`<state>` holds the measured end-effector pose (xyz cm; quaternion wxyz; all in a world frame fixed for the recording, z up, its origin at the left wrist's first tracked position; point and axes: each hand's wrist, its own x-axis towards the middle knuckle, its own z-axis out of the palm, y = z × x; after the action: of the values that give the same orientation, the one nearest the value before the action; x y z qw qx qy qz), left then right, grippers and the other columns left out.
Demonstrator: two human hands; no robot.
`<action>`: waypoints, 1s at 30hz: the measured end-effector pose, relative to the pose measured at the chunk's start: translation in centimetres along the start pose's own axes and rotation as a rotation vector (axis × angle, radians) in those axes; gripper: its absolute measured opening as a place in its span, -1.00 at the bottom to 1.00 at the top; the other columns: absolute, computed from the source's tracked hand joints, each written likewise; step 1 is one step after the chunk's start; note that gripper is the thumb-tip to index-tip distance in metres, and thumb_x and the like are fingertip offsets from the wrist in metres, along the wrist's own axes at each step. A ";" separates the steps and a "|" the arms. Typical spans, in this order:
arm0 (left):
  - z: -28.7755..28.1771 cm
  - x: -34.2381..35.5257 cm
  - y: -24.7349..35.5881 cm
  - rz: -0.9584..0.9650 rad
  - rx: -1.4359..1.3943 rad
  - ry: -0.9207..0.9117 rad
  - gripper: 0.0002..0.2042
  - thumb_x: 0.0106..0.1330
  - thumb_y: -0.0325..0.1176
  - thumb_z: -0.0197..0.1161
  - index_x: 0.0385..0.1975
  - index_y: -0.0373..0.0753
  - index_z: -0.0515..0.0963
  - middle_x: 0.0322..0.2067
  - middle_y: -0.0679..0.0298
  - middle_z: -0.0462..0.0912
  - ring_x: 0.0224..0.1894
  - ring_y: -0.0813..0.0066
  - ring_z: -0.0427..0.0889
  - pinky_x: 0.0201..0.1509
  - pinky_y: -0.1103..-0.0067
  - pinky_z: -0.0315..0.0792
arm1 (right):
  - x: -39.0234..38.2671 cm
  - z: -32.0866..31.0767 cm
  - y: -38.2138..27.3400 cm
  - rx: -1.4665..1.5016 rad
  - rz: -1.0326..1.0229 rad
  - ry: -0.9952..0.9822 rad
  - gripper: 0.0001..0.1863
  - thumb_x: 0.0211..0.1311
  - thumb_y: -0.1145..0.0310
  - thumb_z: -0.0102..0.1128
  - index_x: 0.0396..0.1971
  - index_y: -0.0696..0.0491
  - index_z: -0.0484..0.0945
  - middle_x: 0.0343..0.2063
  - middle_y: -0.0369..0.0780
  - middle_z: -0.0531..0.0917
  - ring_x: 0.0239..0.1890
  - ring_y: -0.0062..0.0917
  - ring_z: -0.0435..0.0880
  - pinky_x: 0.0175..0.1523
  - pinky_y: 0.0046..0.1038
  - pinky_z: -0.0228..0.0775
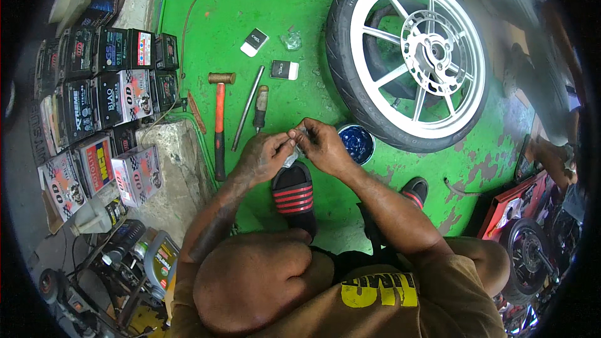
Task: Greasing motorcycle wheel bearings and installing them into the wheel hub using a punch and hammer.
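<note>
My left hand (264,153) and my right hand (320,144) meet above my sandal, both closed with the fingertips pinched together. A crumpled clear plastic bag (290,160) hangs from under the fingers of my left hand. Whatever my right hand pinches is too small and hidden to name. Just right of it stands an open tub of dark blue grease (357,144). Beyond my hands lie a screwdriver (261,105), a metal rod (248,109) and a hammer (220,126) with an orange and black handle.
A white spoked motorcycle wheel (389,78) with its tyre lies at the right. Two small black-and-white boxes (255,42) and a clear wrapper (291,40) are on the green floor. Boxed batteries (113,97) are stacked at the left by a concrete block (178,169). Another person's foot (551,156) shows far right.
</note>
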<state>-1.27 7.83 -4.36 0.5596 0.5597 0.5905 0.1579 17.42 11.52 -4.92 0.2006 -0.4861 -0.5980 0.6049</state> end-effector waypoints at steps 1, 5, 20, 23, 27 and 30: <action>0.1 -0.3 0.1 0.074 -0.006 0.022 -0.83 0.39 -0.33 0.15 -0.32 -0.33 0.52 -0.51 0.15 0.59 -0.52 0.25 0.57 -0.43 0.38 0.42 | 0.1 0.4 0.0 0.024 0.079 0.009 -0.71 0.37 0.26 0.21 -0.37 0.22 0.56 -0.48 -0.04 0.62 -0.42 -0.33 0.64 -0.32 -0.31 0.40; -0.1 -0.5 1.2 0.355 0.429 0.268 -0.85 0.27 -0.43 0.22 -0.51 -0.25 0.41 -0.60 0.20 0.44 -0.55 0.21 0.53 -0.47 0.32 0.43 | 1.6 2.1 0.4 0.205 0.237 0.048 -0.67 0.43 0.20 0.16 -0.37 0.20 0.56 -0.51 -0.27 0.62 -0.47 -0.65 0.48 -0.35 -0.50 0.35; -0.8 0.9 0.6 0.006 -0.472 0.577 -0.89 0.43 -0.38 0.22 -0.21 -0.29 0.56 -0.47 0.43 0.54 -0.47 0.72 0.51 -0.40 0.69 0.41 | 4.2 0.2 -1.6 0.862 0.482 0.104 -0.63 0.39 0.04 0.16 0.00 -0.01 0.53 -0.19 -0.37 0.64 -0.15 -0.63 0.57 -0.07 -0.45 0.43; -0.4 1.3 0.9 0.160 -0.727 0.608 -0.85 0.38 -0.40 0.28 -0.18 -0.32 0.54 -0.42 0.38 0.52 -0.45 0.69 0.53 -0.37 0.69 0.43 | 4.1 0.7 -1.5 0.987 0.440 0.098 -0.66 0.43 0.19 0.12 0.04 0.09 0.50 -0.09 -0.29 0.61 -0.12 -0.54 0.60 0.03 -0.41 0.53; -0.3 1.4 1.2 0.135 -0.488 0.560 -0.85 0.33 -0.43 0.32 -0.24 -0.35 0.53 -0.39 0.34 0.51 -0.40 0.67 0.55 -0.36 0.65 0.45 | 4.1 1.4 -0.8 1.135 0.491 0.010 -0.69 0.47 0.37 0.04 0.10 0.19 0.45 -0.06 -0.20 0.58 -0.08 -0.46 0.62 0.12 -0.39 0.59; -0.7 1.1 0.9 0.173 -0.119 0.517 -0.88 0.26 -0.48 0.36 -0.32 -0.34 0.55 -0.43 0.29 0.52 -0.41 0.59 0.59 -0.38 0.61 0.45 | 3.9 1.7 -0.1 1.116 0.475 0.009 -0.72 0.46 0.40 0.05 0.07 0.18 0.46 -0.07 -0.20 0.60 -0.10 -0.49 0.63 0.05 -0.45 0.60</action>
<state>-1.19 9.31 -3.95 0.4066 0.5156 0.6532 0.3770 14.23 13.83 -6.49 0.2872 -0.4301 -0.0646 0.8534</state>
